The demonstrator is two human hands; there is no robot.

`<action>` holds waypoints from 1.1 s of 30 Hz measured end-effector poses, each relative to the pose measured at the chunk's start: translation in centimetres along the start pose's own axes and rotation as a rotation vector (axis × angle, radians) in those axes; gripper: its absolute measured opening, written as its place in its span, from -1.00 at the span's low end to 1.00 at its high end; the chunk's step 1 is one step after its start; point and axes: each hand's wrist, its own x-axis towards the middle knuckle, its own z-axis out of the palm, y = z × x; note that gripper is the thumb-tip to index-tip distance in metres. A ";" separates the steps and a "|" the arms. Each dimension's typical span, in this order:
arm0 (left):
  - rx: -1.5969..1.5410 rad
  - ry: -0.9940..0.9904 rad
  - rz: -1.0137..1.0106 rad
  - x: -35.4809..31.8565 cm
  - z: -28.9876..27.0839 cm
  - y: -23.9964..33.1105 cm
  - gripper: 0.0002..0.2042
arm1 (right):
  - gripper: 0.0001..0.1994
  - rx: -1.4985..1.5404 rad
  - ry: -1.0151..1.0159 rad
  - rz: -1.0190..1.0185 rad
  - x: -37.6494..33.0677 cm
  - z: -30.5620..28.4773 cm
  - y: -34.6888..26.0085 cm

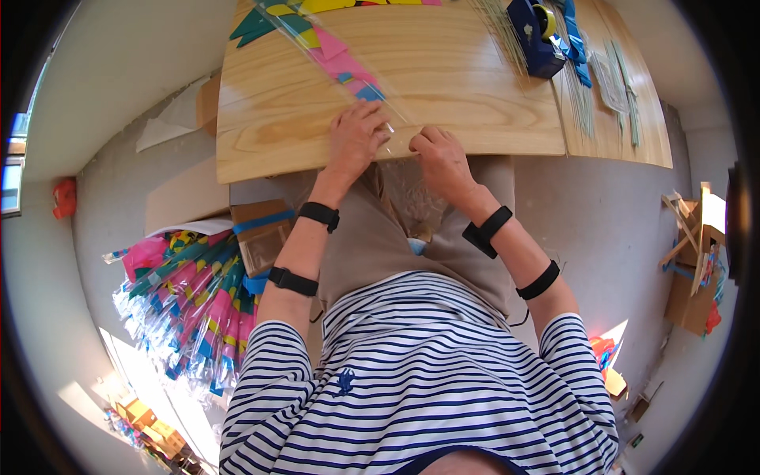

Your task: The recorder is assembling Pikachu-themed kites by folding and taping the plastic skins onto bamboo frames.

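A long clear plastic sleeve (342, 54) lies slantwise across the wooden table, with pink, blue, green and yellow folded pieces (336, 55) inside it. Its lower end comes to the table's near edge between my hands. My left hand (360, 136) is closed on the sleeve just below the blue piece, fingers bent over the film. Close by on the right, my right hand (445, 165) pinches the thin clear film at the table edge; the fingertips partly hide it. More crumpled clear film (416, 194) hangs over my lap.
A blue tape dispenser (540, 39) stands at the table's far right, with thin sticks (500, 33) and a clear packet (609, 83) near it. Left of my legs are a cardboard box (261, 229) and a big pile of colourful sleeved pieces (194, 293). Cartons (689, 277) stand at right.
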 end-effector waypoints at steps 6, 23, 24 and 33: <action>0.013 -0.007 0.011 0.3 0.1 -0.2 -0.68 | -0.77 -0.053 -0.039 -0.111 2.3 2.0 -0.6; 0.016 -0.012 0.010 0.1 0.3 -0.1 -0.64 | -0.91 0.092 -0.122 -0.139 1.7 1.1 1.0; 0.014 -0.012 0.008 0.0 0.2 -0.1 -0.64 | -0.92 0.083 -0.138 -0.128 1.0 0.5 1.1; -0.095 -0.112 0.022 1.0 -1.1 -0.4 -0.72 | -0.95 0.262 -0.311 0.253 -9.0 -5.0 1.0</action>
